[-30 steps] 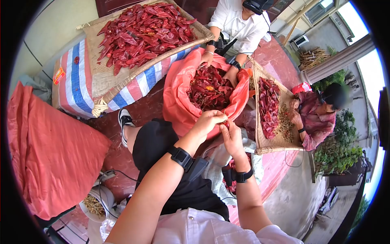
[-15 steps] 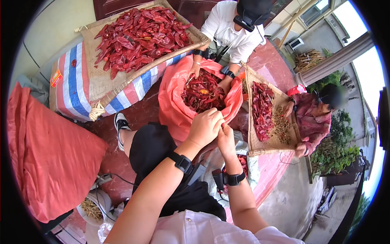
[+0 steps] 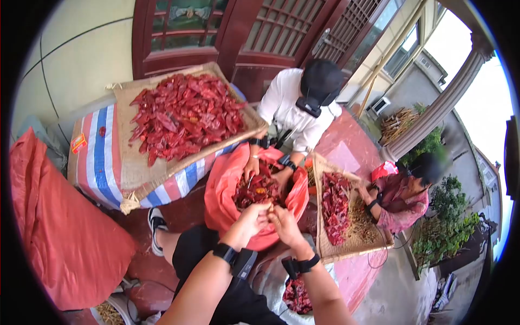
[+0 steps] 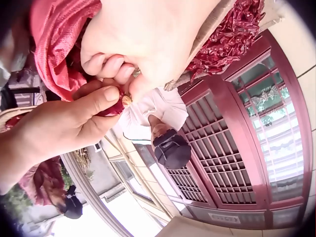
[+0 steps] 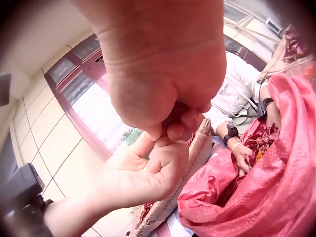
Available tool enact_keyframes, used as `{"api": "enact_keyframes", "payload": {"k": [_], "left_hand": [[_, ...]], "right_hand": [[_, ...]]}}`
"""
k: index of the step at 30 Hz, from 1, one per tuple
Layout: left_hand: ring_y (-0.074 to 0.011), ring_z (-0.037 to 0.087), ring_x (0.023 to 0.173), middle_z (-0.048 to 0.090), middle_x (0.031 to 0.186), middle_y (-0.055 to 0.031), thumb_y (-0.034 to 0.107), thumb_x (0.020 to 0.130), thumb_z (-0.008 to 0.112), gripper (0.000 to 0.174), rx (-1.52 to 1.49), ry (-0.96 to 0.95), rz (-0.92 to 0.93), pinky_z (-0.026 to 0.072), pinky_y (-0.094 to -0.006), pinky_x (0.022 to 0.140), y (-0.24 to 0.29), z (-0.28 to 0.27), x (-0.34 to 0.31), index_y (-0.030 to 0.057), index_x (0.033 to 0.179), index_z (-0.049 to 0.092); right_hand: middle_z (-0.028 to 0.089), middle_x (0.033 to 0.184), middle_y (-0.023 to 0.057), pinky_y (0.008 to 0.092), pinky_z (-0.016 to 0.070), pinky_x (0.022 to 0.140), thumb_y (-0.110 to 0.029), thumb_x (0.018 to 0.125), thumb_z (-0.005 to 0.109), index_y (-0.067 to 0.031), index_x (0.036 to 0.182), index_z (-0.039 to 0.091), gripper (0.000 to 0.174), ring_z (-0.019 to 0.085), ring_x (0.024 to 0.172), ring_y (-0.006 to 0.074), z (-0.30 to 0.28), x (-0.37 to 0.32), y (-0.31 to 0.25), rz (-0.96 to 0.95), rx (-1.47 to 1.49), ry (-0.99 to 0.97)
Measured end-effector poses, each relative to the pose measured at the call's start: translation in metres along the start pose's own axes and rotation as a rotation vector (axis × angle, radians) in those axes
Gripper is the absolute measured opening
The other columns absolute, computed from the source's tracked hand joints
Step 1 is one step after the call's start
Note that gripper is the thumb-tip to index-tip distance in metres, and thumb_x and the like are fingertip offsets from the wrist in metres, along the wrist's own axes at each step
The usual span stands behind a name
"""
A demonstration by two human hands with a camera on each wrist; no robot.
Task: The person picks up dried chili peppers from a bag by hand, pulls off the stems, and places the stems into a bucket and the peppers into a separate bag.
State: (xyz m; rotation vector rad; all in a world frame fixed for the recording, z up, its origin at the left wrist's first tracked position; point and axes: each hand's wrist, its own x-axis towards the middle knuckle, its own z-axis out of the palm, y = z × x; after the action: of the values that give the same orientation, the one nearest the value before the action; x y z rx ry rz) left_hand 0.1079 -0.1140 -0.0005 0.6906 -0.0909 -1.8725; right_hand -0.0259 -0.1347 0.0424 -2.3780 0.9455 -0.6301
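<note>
My two hands meet over the front rim of an open red woven bag [image 3: 260, 238] filled with dried red chilies. In the left wrist view, my right hand [image 4: 64, 121] pinches a dried chili pepper [image 4: 114, 109] between thumb and fingers, its pale yellowish stem end showing. My left hand [image 3: 252, 218] has its fingers curled, with thumb and forefinger pinching at that stem end. From the right wrist, the right hand [image 5: 165, 74] hides most of the pepper, while the left hand [image 5: 143, 170] comes in from below.
Across the bag, a person in white [image 3: 292, 108] reaches into it. A woven tray [image 3: 189, 168] heaped with chilies lies at the left. Another person [image 3: 403, 197] works at a smaller tray [image 3: 325, 254] on the right. A pale sack [image 3: 271, 279] with chilies stands below my hands.
The head view has tilted up, showing more of the doors. My hands stay together at the bag's rim. The person on the right has moved a hand from the tray's front corner.
</note>
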Motion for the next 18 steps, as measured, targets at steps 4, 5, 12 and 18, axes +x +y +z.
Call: {"api": "enact_keyframes", "payload": {"k": [4, 5, 12, 18], "left_hand": [[-0.0034, 0.035, 0.045, 0.041, 0.053, 0.0081, 0.025, 0.083, 0.056, 0.017, -0.043, -0.09, -0.065, 0.0276, -0.0198, 0.045, 0.0, 0.003, -0.013, 0.0121, 0.073, 0.056], [-0.0032, 0.035, 0.045, 0.046, 0.057, 0.0068, 0.022, 0.085, 0.055, 0.014, -0.063, -0.111, -0.095, 0.0287, -0.0188, 0.045, -0.003, -0.002, -0.009, 0.0109, 0.076, 0.056], [-0.0015, 0.032, 0.042, 0.049, 0.062, 0.0067, 0.019, 0.084, 0.058, 0.011, 0.072, 0.172, 0.098, 0.0255, -0.016, 0.041, -0.023, 0.014, -0.019, 0.0104, 0.078, 0.056], [-0.0013, 0.039, 0.056, 0.049, 0.068, 0.0049, 0.016, 0.084, 0.059, 0.009, -0.036, -0.01, 0.434, 0.0313, -0.0174, 0.051, 0.001, -0.004, -0.016, 0.0077, 0.082, 0.057]], "right_hand": [[0.052, 0.074, 0.0193, 0.0385, 0.0413, 0.063, -0.011, 0.085, 0.051, 0.0002, 0.088, 0.049, 0.012, 0.052, 0.069, 0.0373, 0.002, -0.012, -0.006, 0.039, 0.165, 0.059], [0.052, 0.074, 0.0181, 0.0369, 0.0416, 0.063, -0.011, 0.086, 0.051, 0.0003, 0.088, 0.049, 0.012, 0.052, 0.069, 0.0354, 0.002, -0.016, -0.009, 0.087, 0.216, 0.051], [0.051, 0.07, 0.0104, 0.0295, 0.0405, 0.062, -0.013, 0.089, 0.05, -0.0002, 0.086, 0.049, 0.013, 0.05, 0.065, 0.0234, 0.019, -0.047, -0.001, 0.127, 0.353, 0.136], [0.045, 0.071, -0.0028, 0.0196, 0.031, 0.061, -0.022, 0.093, 0.044, -0.004, 0.086, 0.05, 0.021, 0.036, 0.065, 0.0058, 0.018, -0.074, -0.019, 0.331, 0.719, 0.005]]}}
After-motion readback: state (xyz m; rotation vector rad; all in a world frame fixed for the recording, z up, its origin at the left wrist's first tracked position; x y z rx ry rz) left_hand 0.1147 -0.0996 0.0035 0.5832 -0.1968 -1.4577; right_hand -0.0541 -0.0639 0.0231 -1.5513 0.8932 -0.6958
